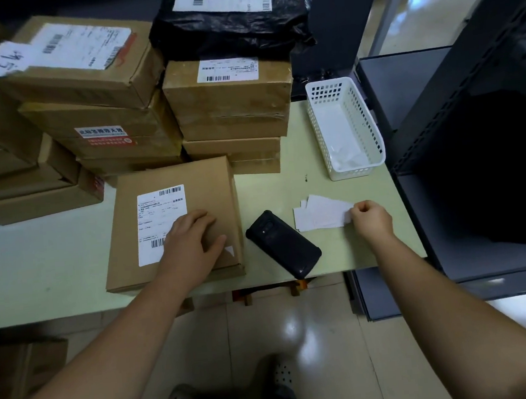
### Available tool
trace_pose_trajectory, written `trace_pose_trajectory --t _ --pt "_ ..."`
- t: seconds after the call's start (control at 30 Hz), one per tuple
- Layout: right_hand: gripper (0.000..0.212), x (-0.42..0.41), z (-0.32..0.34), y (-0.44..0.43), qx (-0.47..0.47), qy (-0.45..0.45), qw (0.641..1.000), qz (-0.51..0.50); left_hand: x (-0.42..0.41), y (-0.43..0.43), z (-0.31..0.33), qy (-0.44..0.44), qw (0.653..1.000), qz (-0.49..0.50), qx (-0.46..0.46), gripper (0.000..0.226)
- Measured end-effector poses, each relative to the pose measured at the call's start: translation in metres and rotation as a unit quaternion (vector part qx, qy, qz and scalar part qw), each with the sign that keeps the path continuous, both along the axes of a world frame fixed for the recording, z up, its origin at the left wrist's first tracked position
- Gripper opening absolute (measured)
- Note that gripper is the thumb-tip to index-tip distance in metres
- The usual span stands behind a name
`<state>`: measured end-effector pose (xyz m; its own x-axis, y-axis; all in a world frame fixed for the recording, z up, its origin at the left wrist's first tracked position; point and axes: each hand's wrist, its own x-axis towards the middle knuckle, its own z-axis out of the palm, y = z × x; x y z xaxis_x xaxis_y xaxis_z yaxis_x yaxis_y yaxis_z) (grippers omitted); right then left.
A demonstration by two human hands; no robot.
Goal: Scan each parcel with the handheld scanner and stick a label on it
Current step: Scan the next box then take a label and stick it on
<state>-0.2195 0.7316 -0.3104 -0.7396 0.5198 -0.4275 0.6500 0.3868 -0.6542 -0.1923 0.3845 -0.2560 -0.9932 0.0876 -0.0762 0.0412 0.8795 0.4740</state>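
White paper is what the right hand point(372, 219) has its curled fingers and thumb pinched on: the right edge of the loose labels point(322, 215) lying on the pale table point(39, 257), at about three o'clock from the middle of the view, seemingly to lift one off the little heap. The left hand point(192, 236) grips nothing; it lies flat, fingers fairly straight, on the brown parcel point(191, 179) at nine o'clock, partly covering the printed waybill point(159, 213), probably to keep the flat box from sliding while a label goes on. Between the hands, at the parcel's three o'clock, the black scanner point(284, 245) lies unheld, slanted near the table edge, within reach of either hand. More stacked parcels point(228, 98) wait at twelve o'clock, and a white basket point(365, 118) stands at two o'clock.
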Motion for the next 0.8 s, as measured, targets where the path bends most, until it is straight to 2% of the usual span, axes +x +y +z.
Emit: trace_pose_trajectory --t 0.1,0.43,0.57,0.7,0.8 --pt "0.01 0.0 -0.002 0.001 -0.028 -0.005 1.0 0.007 0.001 0.0 0.002 0.008 1.0 0.0 0.002 0.044" --pt "0.025 -0.006 0.005 0.005 -0.048 -0.062 0.996 0.046 0.002 -0.004 0.008 -0.001 1.0 0.006 0.003 0.043" --pt "0.02 -0.013 0.039 0.002 -0.105 -0.026 0.992 0.063 0.0 -0.009 0.023 -0.01 0.999 0.016 0.027 0.042" --pt "0.002 -0.024 0.083 -0.026 -0.128 0.002 0.988 0.091 0.0 -0.011 0.052 -0.02 0.996 0.042 0.081 0.043" --pt "0.011 -0.031 0.11 -0.058 -0.219 0.03 0.968 0.116 -0.001 -0.018 0.07 -0.019 0.989 0.059 0.134 0.042"
